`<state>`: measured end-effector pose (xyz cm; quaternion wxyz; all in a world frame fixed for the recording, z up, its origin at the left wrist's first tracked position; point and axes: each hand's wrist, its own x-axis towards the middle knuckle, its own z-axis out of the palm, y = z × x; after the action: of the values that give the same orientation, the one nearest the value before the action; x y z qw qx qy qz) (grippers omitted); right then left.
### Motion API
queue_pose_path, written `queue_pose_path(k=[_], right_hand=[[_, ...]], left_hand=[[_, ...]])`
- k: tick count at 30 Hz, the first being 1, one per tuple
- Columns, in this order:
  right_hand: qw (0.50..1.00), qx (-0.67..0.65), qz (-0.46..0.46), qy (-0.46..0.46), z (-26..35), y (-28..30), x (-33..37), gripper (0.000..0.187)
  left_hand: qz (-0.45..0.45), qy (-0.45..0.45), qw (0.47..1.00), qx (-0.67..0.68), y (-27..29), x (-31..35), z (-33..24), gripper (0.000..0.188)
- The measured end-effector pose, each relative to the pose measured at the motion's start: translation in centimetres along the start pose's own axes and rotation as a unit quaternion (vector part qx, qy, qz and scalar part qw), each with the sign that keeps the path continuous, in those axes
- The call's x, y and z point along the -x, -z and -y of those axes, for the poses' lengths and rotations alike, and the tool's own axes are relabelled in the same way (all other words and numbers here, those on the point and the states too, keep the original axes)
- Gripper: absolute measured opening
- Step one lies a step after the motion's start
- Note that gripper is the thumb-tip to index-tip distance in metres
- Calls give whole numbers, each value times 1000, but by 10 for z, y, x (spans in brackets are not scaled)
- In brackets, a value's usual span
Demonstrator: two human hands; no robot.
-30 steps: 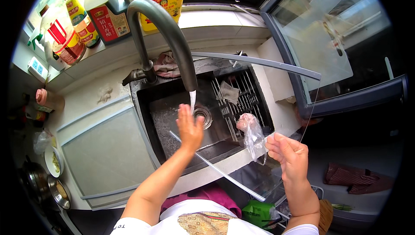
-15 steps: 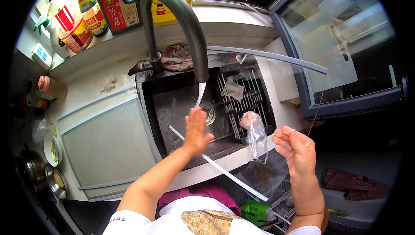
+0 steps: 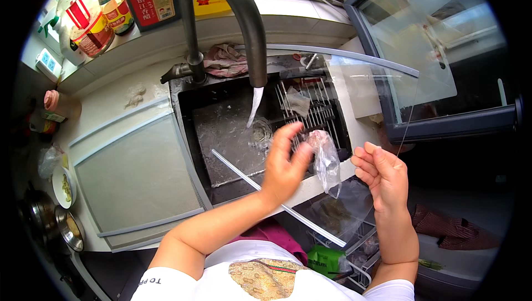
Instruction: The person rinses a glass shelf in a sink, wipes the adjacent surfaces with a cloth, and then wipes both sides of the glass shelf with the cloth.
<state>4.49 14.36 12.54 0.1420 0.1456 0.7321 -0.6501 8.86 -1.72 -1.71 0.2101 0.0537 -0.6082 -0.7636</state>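
**Clear panel over the sink, mid-frame**

Your right hand pinches the panel's right edge, right of centre. Your left hand, at centre, is empty, fingers loosely curled; panel contact cannot be told. The gooseneck faucet runs, upper centre.

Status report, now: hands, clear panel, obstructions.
Left hand open over clear panel; right hand pinching its right edge. Clear panel over sink, tap running. Possibly in the way: plastic bag near left hand.
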Motion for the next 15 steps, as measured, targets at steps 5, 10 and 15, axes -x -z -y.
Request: queue_pose_path(k=[5,10,15], right_hand=[[999,-30,4,-15,10,-4,1,33],[997,-46,17,-59,11,5,-2,34],[998,-45,16,-52,7,5,-3,35]], left_hand=[[275,-221,907,-231,-45,51,-43,75],[281,-207,882,-316,-6,45,9,86],[84,70,902,-417,100,3,129,80]])
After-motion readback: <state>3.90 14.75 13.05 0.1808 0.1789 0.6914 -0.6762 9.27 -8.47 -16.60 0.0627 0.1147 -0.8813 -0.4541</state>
